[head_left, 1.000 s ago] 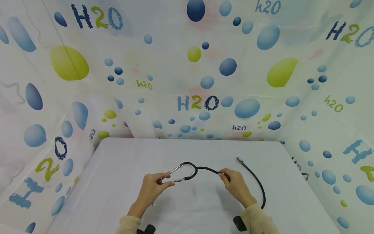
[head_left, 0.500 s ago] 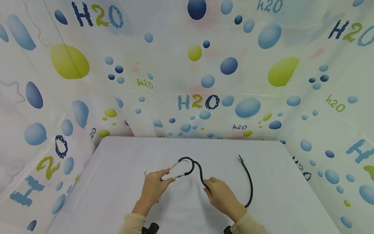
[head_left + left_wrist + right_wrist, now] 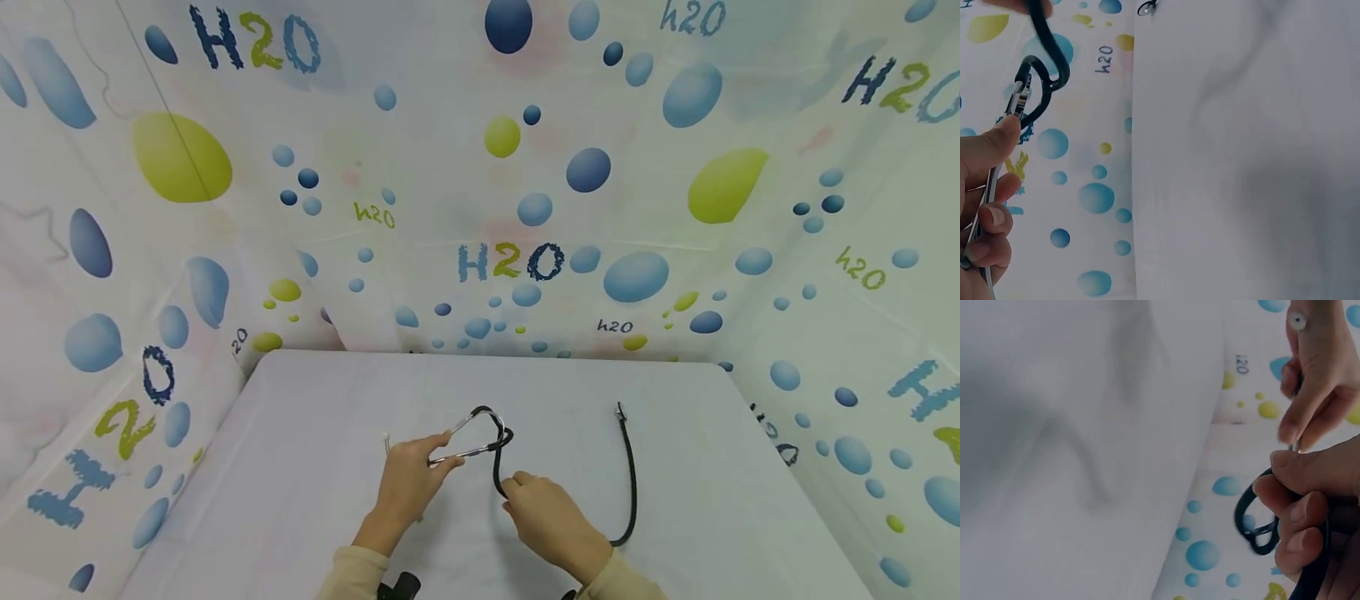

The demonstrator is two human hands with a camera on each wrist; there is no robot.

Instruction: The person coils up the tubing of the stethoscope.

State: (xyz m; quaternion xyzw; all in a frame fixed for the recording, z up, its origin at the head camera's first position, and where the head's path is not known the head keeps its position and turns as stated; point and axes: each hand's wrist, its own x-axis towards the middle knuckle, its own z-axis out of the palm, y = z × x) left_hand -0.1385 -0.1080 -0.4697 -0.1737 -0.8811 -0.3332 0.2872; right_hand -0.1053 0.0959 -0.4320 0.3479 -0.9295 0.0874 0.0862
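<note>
Bubble-print curtain with blue and green "H2O" lettering hangs all around, and a pale table sits in the middle of it. Over the table's centre, a stethoscope is up off the surface between both hands. The left hand has its fingers pinching the metal ear tubes, thumb pressed on top and the other fingers curled beneath, with one white ear tip poking out just left of the hand. The right hand grips the black tubing, fingers curled round it just below the yoke. From there the tubing loops down near the right wrist and runs up along the table, well right of the hands, ending at the chest piece lying on the table toward the far edge.
</note>
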